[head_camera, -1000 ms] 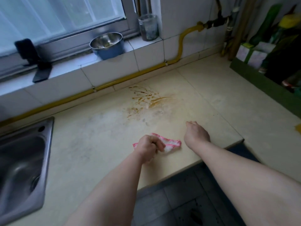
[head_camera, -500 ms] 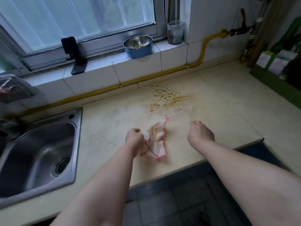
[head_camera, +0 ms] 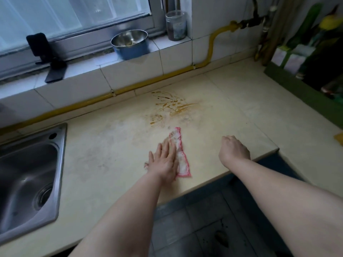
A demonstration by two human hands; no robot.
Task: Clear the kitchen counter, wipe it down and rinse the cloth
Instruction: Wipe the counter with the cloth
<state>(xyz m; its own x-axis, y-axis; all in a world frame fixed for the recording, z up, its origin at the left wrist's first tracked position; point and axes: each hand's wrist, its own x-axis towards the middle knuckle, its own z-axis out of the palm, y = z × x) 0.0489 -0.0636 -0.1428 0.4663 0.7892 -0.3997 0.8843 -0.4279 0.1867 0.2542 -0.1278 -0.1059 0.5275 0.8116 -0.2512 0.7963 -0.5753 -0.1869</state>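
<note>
counter [head_camera: 104, 160] cleared, left hand [head_camera: 164, 160] flat, fingers straight and together on the cloth [head_camera: 181, 156], right hand [head_camera: 233, 151] curled empty, brown stain [head_camera: 172, 106] unwiped, rinse to come.

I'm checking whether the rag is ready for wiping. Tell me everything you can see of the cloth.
The cloth is a white rag with a pink border, thin and soft-looking, spread flat in a long strip on the cream counter, short of the brown stain. The left hand presses on its left part with straight fingers; nothing else touches it.
</note>
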